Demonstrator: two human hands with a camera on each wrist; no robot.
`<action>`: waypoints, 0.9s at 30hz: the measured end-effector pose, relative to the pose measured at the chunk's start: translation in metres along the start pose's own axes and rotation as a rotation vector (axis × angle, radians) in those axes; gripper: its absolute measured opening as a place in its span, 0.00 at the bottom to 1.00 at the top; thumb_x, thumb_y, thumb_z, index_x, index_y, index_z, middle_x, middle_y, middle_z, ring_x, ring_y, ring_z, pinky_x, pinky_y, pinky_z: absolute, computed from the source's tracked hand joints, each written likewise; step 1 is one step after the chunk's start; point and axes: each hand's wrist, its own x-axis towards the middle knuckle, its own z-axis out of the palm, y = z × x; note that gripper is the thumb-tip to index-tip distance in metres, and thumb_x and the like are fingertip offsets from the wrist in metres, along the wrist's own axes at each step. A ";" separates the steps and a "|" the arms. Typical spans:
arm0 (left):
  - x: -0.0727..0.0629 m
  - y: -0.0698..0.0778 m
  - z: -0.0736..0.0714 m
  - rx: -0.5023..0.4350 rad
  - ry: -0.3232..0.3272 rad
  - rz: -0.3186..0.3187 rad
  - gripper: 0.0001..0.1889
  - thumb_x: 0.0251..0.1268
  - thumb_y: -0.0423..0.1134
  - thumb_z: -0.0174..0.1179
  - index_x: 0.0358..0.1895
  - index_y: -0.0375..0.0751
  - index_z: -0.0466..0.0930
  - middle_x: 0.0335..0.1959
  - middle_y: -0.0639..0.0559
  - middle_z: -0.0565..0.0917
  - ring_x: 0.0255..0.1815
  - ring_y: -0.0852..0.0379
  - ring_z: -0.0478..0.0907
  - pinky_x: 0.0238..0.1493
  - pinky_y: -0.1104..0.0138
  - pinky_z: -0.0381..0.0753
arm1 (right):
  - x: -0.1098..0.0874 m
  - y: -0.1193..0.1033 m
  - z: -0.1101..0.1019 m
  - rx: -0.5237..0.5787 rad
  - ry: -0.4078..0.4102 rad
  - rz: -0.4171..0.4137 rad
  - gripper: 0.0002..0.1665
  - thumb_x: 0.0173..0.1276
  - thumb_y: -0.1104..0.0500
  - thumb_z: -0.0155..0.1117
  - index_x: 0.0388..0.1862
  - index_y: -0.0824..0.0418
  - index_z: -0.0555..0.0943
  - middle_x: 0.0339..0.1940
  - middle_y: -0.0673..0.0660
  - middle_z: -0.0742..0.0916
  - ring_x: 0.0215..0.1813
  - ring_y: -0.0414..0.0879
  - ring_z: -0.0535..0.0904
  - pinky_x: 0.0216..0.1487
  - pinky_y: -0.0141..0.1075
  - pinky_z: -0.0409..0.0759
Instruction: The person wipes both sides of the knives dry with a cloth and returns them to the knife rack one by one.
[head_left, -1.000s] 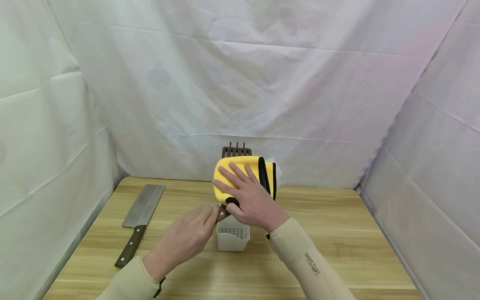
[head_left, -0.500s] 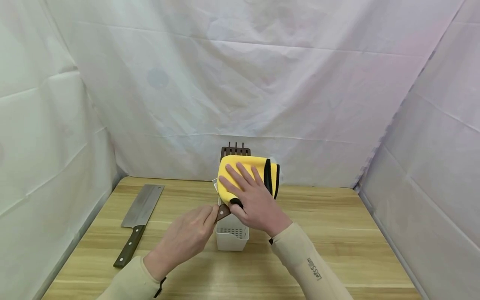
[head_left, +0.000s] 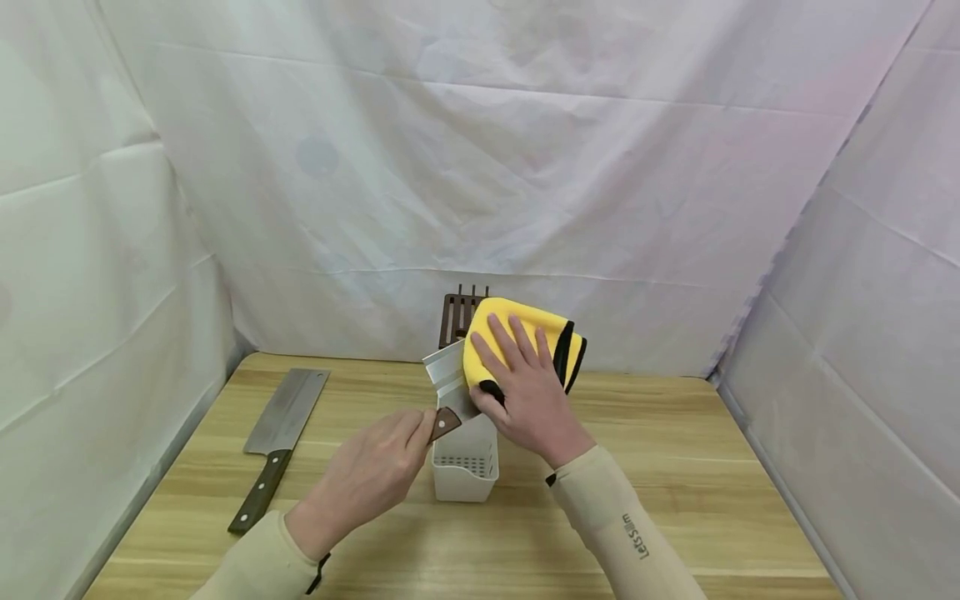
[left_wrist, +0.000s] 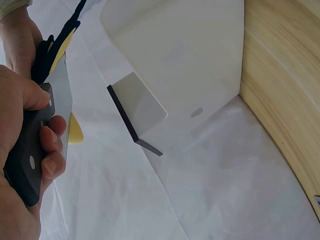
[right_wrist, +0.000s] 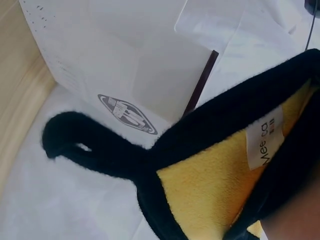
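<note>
In the head view my left hand [head_left: 367, 467] grips the brown riveted handle of a cleaver [head_left: 453, 392], its broad shiny blade tilted up to the right. The left wrist view has the fingers of this hand wrapped round the dark handle [left_wrist: 31, 150]. My right hand [head_left: 528, 392] lies with fingers spread on a folded yellow cloth [head_left: 517, 312] with black edging, pressing it over the blade. The cloth hides the blade's far part. In the right wrist view the cloth's black trim [right_wrist: 90, 145] and a label fill the front, and little of the hand shows.
Below the hands stands a white holder with a perforated front bin [head_left: 465, 483] and a brown slotted top [head_left: 453, 317]. Another cleaver [head_left: 281, 433] with a dark handle lies at the left on the wooden table [head_left: 637, 500]. White sheets [head_left: 487, 167] enclose the back and sides.
My right hand and the cloth have slid to the right along the blade, uncovering more of it near the handle. The left hand holds the cleaver almost still.
</note>
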 end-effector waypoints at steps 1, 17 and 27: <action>0.000 0.000 0.000 -0.003 0.001 -0.002 0.23 0.82 0.31 0.32 0.50 0.25 0.81 0.31 0.47 0.77 0.26 0.55 0.73 0.26 0.67 0.77 | 0.000 0.001 0.000 -0.003 0.005 0.007 0.45 0.82 0.30 0.23 0.82 0.56 0.63 0.85 0.61 0.60 0.85 0.61 0.49 0.80 0.65 0.46; -0.001 0.000 0.000 -0.031 0.001 -0.043 0.21 0.84 0.34 0.33 0.46 0.26 0.78 0.30 0.47 0.75 0.26 0.55 0.72 0.24 0.66 0.77 | -0.002 0.011 -0.001 0.011 -0.015 0.115 0.49 0.80 0.27 0.24 0.84 0.58 0.59 0.86 0.62 0.55 0.85 0.63 0.45 0.79 0.67 0.45; -0.001 -0.001 0.002 -0.054 0.004 -0.104 0.13 0.62 0.36 0.62 0.42 0.26 0.76 0.28 0.48 0.73 0.25 0.55 0.71 0.24 0.64 0.76 | -0.003 0.003 0.000 0.001 -0.025 0.081 0.47 0.81 0.28 0.27 0.83 0.57 0.61 0.85 0.61 0.57 0.85 0.62 0.45 0.79 0.68 0.43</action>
